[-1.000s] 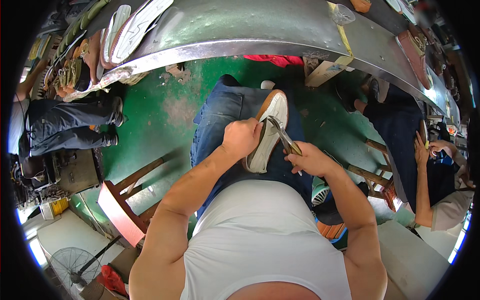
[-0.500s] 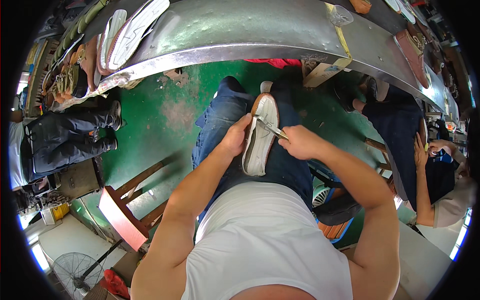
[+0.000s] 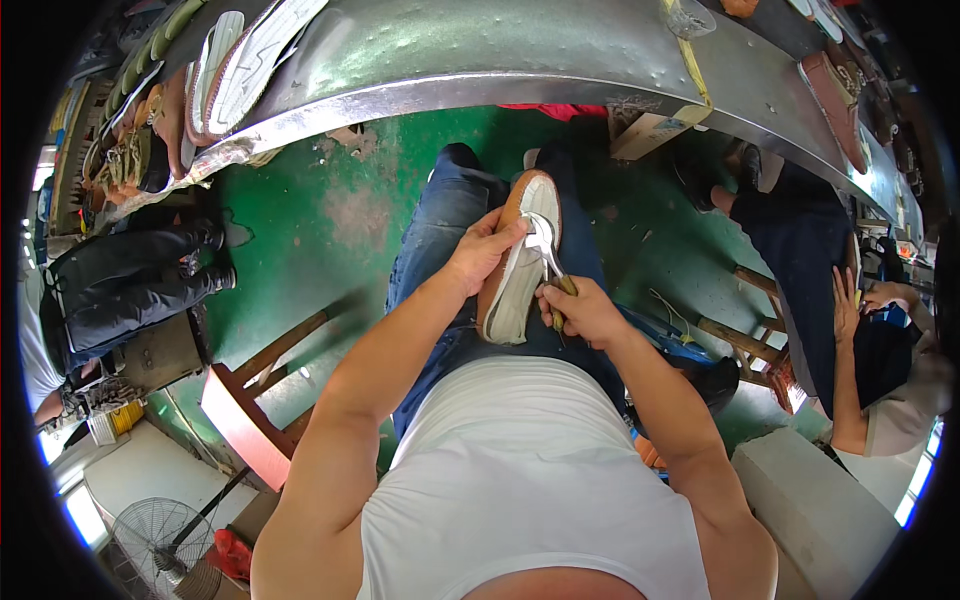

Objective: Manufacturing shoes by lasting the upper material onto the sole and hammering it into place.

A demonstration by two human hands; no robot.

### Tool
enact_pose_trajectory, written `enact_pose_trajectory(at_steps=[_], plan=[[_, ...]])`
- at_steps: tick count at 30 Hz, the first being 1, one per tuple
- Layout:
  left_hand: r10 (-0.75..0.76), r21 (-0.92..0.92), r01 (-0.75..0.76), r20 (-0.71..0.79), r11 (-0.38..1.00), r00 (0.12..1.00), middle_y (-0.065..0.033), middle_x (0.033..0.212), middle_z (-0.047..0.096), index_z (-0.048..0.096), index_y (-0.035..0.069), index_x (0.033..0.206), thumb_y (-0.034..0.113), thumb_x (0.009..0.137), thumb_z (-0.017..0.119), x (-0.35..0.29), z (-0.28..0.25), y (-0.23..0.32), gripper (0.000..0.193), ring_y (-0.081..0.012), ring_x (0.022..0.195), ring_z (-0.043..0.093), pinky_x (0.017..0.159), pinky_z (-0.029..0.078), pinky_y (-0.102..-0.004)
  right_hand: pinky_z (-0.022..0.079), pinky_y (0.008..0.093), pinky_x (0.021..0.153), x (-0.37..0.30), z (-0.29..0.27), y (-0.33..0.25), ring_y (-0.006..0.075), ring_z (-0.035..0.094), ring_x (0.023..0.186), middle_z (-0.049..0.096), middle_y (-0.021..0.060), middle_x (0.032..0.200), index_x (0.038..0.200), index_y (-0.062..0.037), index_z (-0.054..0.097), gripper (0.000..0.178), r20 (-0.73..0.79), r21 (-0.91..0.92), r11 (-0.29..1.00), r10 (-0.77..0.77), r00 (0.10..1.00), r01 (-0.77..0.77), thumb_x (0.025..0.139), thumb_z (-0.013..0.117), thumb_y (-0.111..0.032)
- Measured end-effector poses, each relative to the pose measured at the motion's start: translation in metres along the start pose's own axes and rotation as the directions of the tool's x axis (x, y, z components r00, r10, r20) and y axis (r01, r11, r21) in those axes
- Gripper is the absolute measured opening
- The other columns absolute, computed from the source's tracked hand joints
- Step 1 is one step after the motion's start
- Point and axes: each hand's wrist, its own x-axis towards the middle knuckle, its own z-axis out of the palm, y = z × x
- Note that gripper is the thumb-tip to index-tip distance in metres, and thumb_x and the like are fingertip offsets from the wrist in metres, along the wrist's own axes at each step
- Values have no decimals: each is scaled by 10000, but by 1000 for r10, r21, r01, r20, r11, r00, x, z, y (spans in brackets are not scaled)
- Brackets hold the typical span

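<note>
A brown shoe (image 3: 516,300) rests on my lap with its pale sole side up and its rounded toe pointing away from me. My left hand (image 3: 482,252) grips the shoe's left edge near the front, thumb on top. In my right hand (image 3: 582,308) is a pair of pincers (image 3: 552,262) with a shiny metal head and yellowish handles. The head lies on the underside of the shoe, near my left thumb. Whether its jaws are closed on anything is too small to tell.
A metal-topped bench (image 3: 480,60) spans the far side, with several shoes (image 3: 255,65) at its left. A wooden stool (image 3: 250,425) stands on the left and a fan (image 3: 160,535) at lower left. People sit at both sides; one person's hand (image 3: 845,300) shows on the right.
My right hand has moved nearer to me, and the pincers now stand more upright across the sole. The shoe has tilted, showing more of its left side. My left thumb has shifted inward.
</note>
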Motion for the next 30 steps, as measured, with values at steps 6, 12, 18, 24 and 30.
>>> enact_pose_trajectory(at_steps=[6, 12, 18, 24, 30], plan=[[-22, 38, 24, -37, 999, 999, -99, 1158, 664, 528, 29, 1335, 193, 904, 710, 2, 6, 4, 496, -200, 1009, 661, 904, 535, -373, 588, 290, 555, -6, -62, -17, 269, 699, 966, 673, 158, 1060, 1238, 75, 545, 362, 475, 253, 940, 85, 876, -228, 982, 589, -178], [-15, 168, 38, -136, 985, 991, -131, 1137, 658, 518, 2, 1313, 172, 897, 688, -7, 24, 13, 480, -228, 1016, 662, 901, 533, -379, 543, 317, 561, -34, -48, -82, 184, 695, 780, 715, 128, 917, 1072, 20, 615, 384, 25, -454, 889, -55, 998, 61, 1019, 521, -348], [-52, 383, 95, -119, 919, 992, -145, 1153, 650, 487, -2, 1324, 173, 894, 699, -4, 16, 14, 510, -241, 1059, 653, 920, 528, -390, 513, 338, 591, -1, -25, -97, 179, 631, 588, 635, 71, 711, 862, 12, 577, 378, 49, -759, 626, -219, 975, 178, 1004, 516, -333], [-244, 284, 226, 29, 932, 969, -141, 1234, 641, 456, 28, 1362, 184, 902, 713, -8, 12, 47, 550, -253, 1115, 642, 977, 507, -417, 500, 310, 588, -56, -33, -84, 139, 615, 656, 622, 74, 763, 959, 14, 616, 230, 126, -687, 726, 61, 990, 42, 935, 601, -215], [-259, 311, 239, 24, 920, 966, -136, 1243, 637, 443, 34, 1382, 197, 906, 714, 10, 1, 27, 572, -250, 1129, 637, 975, 509, -432, 509, 450, 896, -54, -7, -69, 387, 630, 1041, 630, 266, 1155, 1316, 128, 473, 499, 287, -923, 191, -234, 929, 333, 908, 616, -121]])
